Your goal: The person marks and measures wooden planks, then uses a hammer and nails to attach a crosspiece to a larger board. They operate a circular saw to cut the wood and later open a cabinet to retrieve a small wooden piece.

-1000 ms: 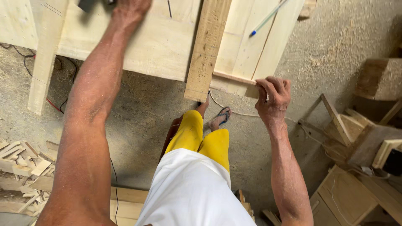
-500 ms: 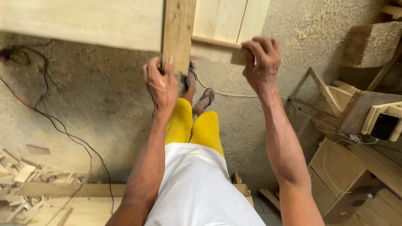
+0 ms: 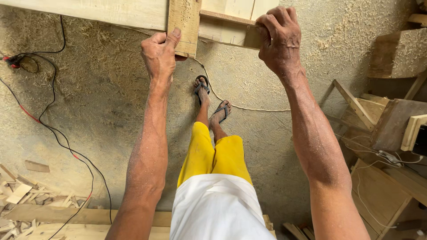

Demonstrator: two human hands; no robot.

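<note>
From the head view, the left hand (image 3: 160,55) grips the near end of an upright wooden board (image 3: 183,24), thumb pressed against its face, fingers wrapped behind its left edge. The right hand (image 3: 279,35) is clamped over the end of a short cross strip (image 3: 227,31) just right of that board. Both pieces lie at the near edge of a pale plank counter (image 3: 89,11). Below, sawdust covers the floor (image 3: 102,102), crossed by red and black cables (image 3: 49,129), with wood offcuts (image 3: 22,200) near left.

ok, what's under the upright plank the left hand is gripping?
Below the plank end: sawdust floor, a pale cord, sandalled feet. Left hand covers its lower-left corner; right hand grips the crosspiece.
</note>
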